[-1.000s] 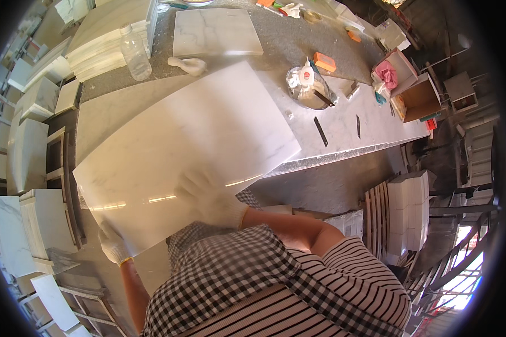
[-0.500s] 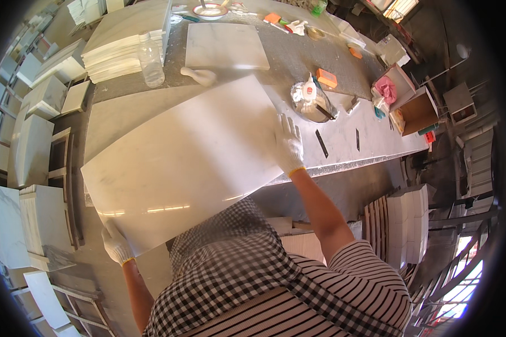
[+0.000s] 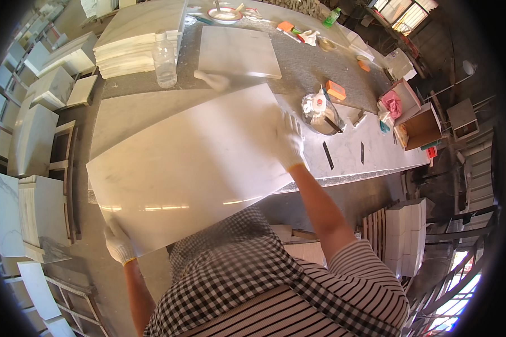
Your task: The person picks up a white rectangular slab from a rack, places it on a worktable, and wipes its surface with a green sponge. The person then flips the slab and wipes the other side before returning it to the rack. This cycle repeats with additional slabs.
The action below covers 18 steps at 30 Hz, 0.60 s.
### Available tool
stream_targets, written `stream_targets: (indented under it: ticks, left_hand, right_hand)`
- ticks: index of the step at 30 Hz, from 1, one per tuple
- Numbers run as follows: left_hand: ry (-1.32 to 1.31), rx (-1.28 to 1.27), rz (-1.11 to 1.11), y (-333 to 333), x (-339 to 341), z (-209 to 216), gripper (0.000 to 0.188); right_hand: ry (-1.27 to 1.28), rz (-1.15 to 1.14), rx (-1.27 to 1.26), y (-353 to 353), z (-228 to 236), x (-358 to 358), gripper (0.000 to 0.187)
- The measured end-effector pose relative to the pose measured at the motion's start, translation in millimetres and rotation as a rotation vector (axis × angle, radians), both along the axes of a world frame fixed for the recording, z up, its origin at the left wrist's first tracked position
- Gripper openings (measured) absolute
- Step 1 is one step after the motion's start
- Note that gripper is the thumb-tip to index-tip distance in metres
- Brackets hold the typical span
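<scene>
Left hand (image 3: 120,245) gripping near-left corner of glossy white slab (image 3: 191,174), right hand (image 3: 289,140) on its right edge — both gloved. Beyond, on tabletop (image 3: 301,62): clear bottle (image 3: 165,63), second slab (image 3: 239,52), orange block (image 3: 335,90) — black strips (image 3: 328,156) rightward.

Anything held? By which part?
White slab: left hand holds its lower-left edge; right hand is at its right edge, blurred, grip unclear.

No words or numbers can be read anywhere. A round red mark shows on the white bottle (image 3: 320,96) in the round container (image 3: 314,122) on the right of the table (image 3: 303,62), too small to make out. On the far right, beside the open carton (image 3: 423,133), a red item (image 3: 431,152) carries pale marks, equally illegible.
</scene>
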State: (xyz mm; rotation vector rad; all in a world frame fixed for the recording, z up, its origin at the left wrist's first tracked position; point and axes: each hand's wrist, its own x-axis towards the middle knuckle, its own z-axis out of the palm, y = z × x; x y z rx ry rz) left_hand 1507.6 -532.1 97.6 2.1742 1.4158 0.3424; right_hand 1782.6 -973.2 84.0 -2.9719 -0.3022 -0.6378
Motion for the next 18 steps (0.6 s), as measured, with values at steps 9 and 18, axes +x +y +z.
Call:
stream_targets:
  ticks: [9,18]
  left_hand:
    - [-0.048,0.013,-0.017,-4.9,0.5,4.6,0.059]
    - [0.04,-0.008,0.02,-9.0,3.5,13.1,0.058]
  right_hand:
    - [-0.041,-0.032,-0.014,45.0,9.1,103.8,0.057]
    - [0.012,0.495,0.156,135.2,35.4,51.1,0.039]
